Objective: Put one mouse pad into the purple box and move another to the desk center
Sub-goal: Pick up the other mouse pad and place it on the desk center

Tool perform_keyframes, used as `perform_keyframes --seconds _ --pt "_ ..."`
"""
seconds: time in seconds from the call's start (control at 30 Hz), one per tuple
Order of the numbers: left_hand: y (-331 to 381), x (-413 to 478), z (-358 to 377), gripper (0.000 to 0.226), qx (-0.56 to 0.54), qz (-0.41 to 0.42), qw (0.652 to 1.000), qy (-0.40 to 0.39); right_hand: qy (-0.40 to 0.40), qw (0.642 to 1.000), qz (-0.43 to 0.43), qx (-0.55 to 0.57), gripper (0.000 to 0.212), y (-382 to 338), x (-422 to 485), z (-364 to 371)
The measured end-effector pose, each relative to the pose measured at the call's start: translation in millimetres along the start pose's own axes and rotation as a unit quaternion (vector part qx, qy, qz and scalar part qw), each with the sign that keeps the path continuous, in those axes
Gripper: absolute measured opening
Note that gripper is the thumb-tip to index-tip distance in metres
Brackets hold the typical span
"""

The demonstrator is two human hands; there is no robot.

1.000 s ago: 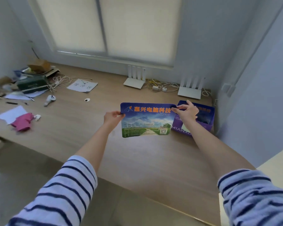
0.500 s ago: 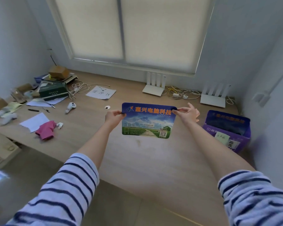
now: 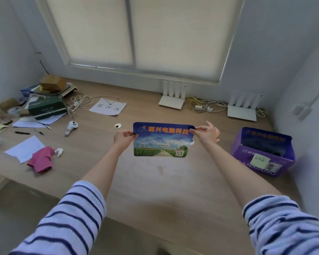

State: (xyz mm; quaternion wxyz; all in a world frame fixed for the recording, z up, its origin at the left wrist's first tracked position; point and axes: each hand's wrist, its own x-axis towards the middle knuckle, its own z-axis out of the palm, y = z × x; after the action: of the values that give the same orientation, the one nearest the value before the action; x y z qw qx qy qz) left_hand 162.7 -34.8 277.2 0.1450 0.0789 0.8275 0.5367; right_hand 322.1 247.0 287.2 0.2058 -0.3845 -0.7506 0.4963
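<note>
A mouse pad (image 3: pixel 162 142) with a blue top band, orange characters and a sky-and-field picture hangs above the middle of the wooden desk (image 3: pixel 173 190). My left hand (image 3: pixel 123 138) pinches its upper left corner and my right hand (image 3: pixel 206 131) pinches its upper right corner. The purple box (image 3: pixel 247 153) stands open on the desk at the right, apart from my hands. Inside it leans another dark blue mouse pad (image 3: pixel 265 138) against the back wall.
Two white routers (image 3: pixel 171 102) (image 3: pixel 242 112) with a tangle of cables stand by the back wall. The left end holds a green box (image 3: pixel 46 109), papers, pens, a white controller (image 3: pixel 70 127) and a pink cloth (image 3: pixel 41 161).
Both hands have carried the mouse pad leftward, away from the purple box, to above the desk's middle. The view has swung up and left.
</note>
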Motion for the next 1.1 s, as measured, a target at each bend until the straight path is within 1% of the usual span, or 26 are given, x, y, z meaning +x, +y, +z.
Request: perform_keyframes --seconds 0.17,0.27,0.47,0.6,0.73,0.93,1.1 --pt "-9 15 1 0.018 -0.011 -0.006 1.0 0.001 -0.007 1.0 0.005 -0.013 0.027 -1 16 14" --pt "-17 24 1 0.013 -0.011 -0.026 1.0 0.003 -0.02 1.0 0.015 -0.01 0.024 0 19 22" --pt "-42 43 -2 0.023 0.011 -0.046 0.999 -0.019 -0.029 0.998 0.042 -0.025 0.021 7 17 42" --pt "-56 65 -9 0.022 0.017 -0.045 0.998 -0.052 -0.02 0.997 0.062 -0.028 0.021 10 18 61" --pt "-75 89 -22 0.007 0.049 -0.045 0.995 -0.079 -0.002 0.995 0.091 -0.031 0.02 15 10 83" --pt "-92 116 -40 0.009 0.102 -0.042 0.982 -0.152 0.045 0.987 0.152 -0.034 0.021 23 -7 115" --pt "-114 134 -52 0.012 0.132 -0.046 0.97 -0.198 0.052 0.978 0.191 -0.059 0.023 33 -27 138"
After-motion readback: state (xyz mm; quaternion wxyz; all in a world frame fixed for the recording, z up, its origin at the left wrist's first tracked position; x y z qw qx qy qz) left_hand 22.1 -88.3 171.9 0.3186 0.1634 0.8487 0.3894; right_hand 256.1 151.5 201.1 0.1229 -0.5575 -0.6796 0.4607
